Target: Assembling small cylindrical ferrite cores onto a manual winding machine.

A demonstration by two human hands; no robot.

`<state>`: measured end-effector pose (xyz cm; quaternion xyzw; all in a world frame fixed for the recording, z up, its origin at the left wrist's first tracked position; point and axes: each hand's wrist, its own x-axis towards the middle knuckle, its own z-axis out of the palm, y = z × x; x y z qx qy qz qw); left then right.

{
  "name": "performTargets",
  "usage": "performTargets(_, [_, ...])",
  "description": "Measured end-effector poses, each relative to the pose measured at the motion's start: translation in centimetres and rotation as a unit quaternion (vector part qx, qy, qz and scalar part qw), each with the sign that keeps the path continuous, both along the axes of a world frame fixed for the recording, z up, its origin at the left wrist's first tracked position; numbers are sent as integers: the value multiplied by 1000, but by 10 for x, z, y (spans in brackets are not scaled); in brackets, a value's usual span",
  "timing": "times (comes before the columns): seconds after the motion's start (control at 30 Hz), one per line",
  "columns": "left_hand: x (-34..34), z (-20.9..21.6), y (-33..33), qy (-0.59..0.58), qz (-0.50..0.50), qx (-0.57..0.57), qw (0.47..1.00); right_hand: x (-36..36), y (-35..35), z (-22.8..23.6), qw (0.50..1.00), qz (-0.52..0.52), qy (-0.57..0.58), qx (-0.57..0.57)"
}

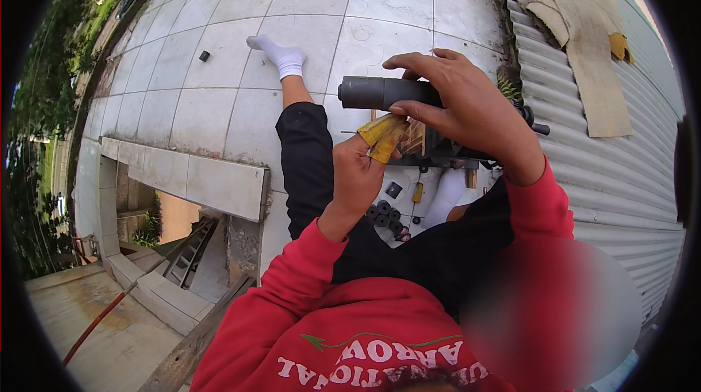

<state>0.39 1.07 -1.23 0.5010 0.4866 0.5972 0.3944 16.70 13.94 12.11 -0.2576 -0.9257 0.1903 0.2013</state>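
Note:
My right hand (467, 96) is closed around a dark grey cylinder (380, 92), thumb below and fingers over its right end. The cylinder lies roughly level, its left end jutting out past the hand. Just below it, my left hand (365, 165) is closed, with yellow wrappings (383, 136) on its fingers. A thin dark line, like a rod, sticks out left of those fingertips; what they pinch is too small to name. Beneath both hands, partly hidden, stands a dark metal device (445, 147) with a wooden part and a black handle (540, 129).
Several short black cylinders (383, 213) are grouped on the tiles between my legs, near a yellow-handled tool (418, 192) and a small black square (393, 189). A black piece (204, 56) lies farther left. Corrugated roofing (584, 173) borders the right; a stair opening (193, 246) lies lower left.

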Motion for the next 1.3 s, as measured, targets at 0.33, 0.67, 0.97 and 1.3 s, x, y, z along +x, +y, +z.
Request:
performTargets(0.33, [-4, -8, -9, 2, -41, -33, 999, 4, 0, -6, 1000, 7, -22, -12])
performTargets(0.67, [-102, -6, 0, 52, 149, 22, 987, 3, -12, -6, 995, -19, -32, 94])
performTargets(0.97, [-79, 94, 60, 361, -102, 183, 909, 6, -11, -7, 998, -54, -26, 22])
performTargets(1.3, [-85, 86, 102, 222, -221, -76, 947, 3, 21, 7, 953, -53, -67, -292])
